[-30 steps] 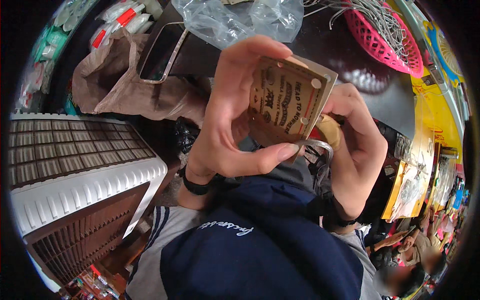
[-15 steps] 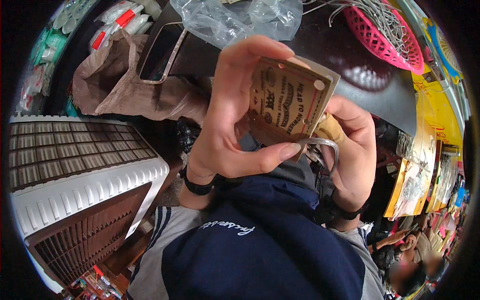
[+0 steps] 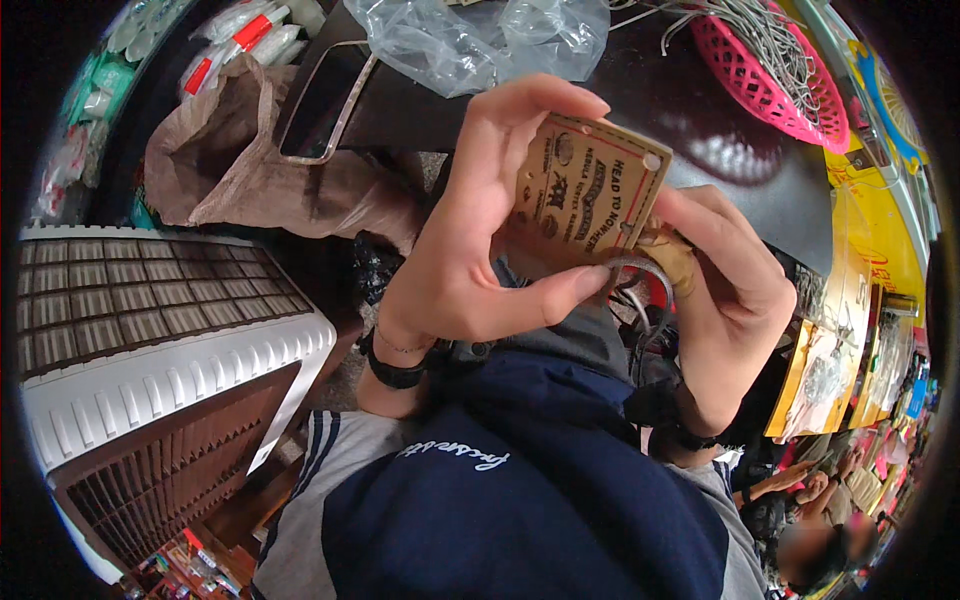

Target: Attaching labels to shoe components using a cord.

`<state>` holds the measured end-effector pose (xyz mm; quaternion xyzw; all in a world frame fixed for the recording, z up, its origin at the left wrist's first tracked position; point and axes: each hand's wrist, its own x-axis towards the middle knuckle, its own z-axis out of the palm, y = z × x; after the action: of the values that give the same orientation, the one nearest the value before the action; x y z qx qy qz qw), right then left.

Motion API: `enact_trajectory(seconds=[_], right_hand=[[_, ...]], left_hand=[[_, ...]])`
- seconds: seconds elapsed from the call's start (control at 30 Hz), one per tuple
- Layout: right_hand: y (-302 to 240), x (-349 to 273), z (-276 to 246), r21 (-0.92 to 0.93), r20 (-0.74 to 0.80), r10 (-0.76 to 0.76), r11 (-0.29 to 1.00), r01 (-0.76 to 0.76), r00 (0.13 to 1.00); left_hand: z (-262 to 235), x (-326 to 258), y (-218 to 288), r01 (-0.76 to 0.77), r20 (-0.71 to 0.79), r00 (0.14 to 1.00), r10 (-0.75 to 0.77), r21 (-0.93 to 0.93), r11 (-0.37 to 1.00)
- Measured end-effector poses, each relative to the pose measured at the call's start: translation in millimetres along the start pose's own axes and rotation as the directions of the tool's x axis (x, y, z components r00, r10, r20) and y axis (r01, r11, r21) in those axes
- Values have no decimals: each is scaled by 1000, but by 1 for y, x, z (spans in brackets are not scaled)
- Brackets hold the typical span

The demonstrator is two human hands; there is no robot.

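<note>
My left hand [image 3: 470,240] is closed around a small stack of tan cardboard hang tags [image 3: 575,190], thumb along the lower edge and fingers over the top. The front tag has dark print and punched holes at its corners. A grey cord [image 3: 655,273] comes out by my left thumb and curves down in front of my right palm. My right hand [image 3: 740,270] is closed at the tags' right edge, a tan covering [image 3: 668,255] on one digit. What its fingertips pinch is hidden behind the tags.
A dark table [image 3: 770,215] lies beyond my hands, with clear plastic bags [image 3: 480,45] and a pink basket [image 3: 735,75] of grey cords. At left are a brown sack [image 3: 215,150] and a white-and-brown slatted appliance [image 3: 190,370]. Another person's hand [image 3: 790,480] shows at lower right.
Both hands and the tags have shifted slightly right. My right hand has turned and moved outward, and the tag's printed face shows more squarely.
</note>
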<state>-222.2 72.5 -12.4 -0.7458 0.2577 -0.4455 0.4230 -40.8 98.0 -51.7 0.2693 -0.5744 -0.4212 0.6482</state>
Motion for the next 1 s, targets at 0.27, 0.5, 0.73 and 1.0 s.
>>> enact_trajectory(seconds=[0.27, 0.5, 0.73, 1.0], right_hand=[[2, 1, -8, -148, 100, 61, 988, -46, 993], [19, 1, -7, 14, 111, 205, 978, -208, 972], [39, -4, -77, 474, -293, 265, 875, -101, 919], [47, 23, -147, 337, -693, 100, 921, 197, 714]], left_hand=[[-7, 1, 3, 55, 136, 989, -62, 59, 997], [-10, 3, -2, 4, 253, 964, -78, 281, 960], [-21, 6, -3, 34, 320, 937, -141, 318, 948], [-21, 4, -4, 86, 383, 910, -161, 205, 975]])
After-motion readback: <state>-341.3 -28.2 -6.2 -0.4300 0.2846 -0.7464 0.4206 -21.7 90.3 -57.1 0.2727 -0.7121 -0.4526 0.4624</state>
